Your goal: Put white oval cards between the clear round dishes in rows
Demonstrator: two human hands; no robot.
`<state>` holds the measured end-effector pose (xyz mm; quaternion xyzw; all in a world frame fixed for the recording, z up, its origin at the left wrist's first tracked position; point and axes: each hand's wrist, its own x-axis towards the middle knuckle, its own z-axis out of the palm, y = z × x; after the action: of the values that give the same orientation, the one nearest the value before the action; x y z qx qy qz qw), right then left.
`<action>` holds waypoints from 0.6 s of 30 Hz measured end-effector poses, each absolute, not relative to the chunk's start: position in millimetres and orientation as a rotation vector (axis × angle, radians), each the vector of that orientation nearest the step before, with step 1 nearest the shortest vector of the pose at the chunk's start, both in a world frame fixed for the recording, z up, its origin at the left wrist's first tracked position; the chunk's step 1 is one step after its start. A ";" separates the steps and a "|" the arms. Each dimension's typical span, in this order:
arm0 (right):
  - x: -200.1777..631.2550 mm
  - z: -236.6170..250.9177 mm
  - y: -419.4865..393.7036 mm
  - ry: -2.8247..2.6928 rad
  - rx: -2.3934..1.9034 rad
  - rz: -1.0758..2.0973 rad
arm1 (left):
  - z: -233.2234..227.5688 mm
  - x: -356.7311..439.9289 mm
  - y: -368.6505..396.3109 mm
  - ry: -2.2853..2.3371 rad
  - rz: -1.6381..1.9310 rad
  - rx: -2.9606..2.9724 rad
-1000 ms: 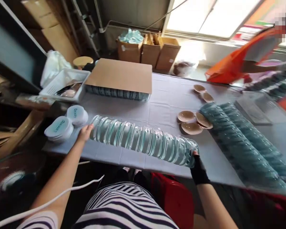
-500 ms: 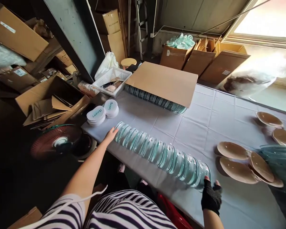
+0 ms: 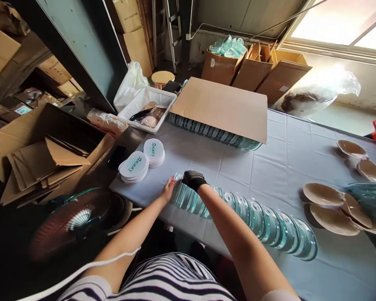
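A: What lay nearest the lower edge of the frame?

B: A striped shirt and two forearms reaching up toward the centre. The left hand (image 3: 168, 190), bare, lay flat against the left end of the row of clear lids (image 3: 247, 213). The right hand (image 3: 192, 179), in a black glove, was curled over the top of that same end. So both hands met there, touching the lids; whether the gloved fingers actually gripped one, I could not tell.

A: And the row itself?

B: It ran along the near edge of the tabletop (image 3: 282, 167), from centre to lower right, lids standing on edge and packed together.

A: Any free room?

B: A wide bare strip of grey cloth lay behind the row. Tan dishes (image 3: 332, 209) sat at the right, well apart from the hands.

A: Any writing?

B: Two stacks of white round labels (image 3: 142, 161), just left of the hands near the tabletop's corner, bore teal script reading roughly "Beauty".

A: Farther back?

B: A cardboard sheet (image 3: 221, 108) covered more lids, a white basket (image 3: 146, 106) stood beside it, open cartons (image 3: 253, 69) stood under a bright window, and flattened cardboard and a fan sat at the left.
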<state>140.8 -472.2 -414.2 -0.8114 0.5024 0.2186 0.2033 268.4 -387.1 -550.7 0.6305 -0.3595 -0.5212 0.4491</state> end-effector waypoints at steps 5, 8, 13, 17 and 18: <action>187.8 -426.3 -498.9 1.308 -2.256 0.836 | -551.1 268.4 -387.2 -0.847 -1.389 1.461; 187.7 -428.7 -504.7 1.300 -2.238 0.898 | -549.1 267.2 -388.6 -0.817 -1.431 1.458; 183.7 -427.2 -492.6 1.265 -2.317 0.806 | -540.5 268.7 -389.3 -0.834 -1.456 1.447; 176.4 -428.8 -461.5 1.284 -2.399 0.607 | -531.3 271.5 -390.8 -0.889 -1.498 1.355; 173.3 -430.1 -450.9 1.301 -2.402 0.566 | -530.1 272.1 -391.5 -0.875 -1.520 1.346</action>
<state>173.3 -450.9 -430.1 -0.8477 0.4591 0.1996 0.1753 272.1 -391.5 -530.1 0.5439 -0.3539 -0.6145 0.4486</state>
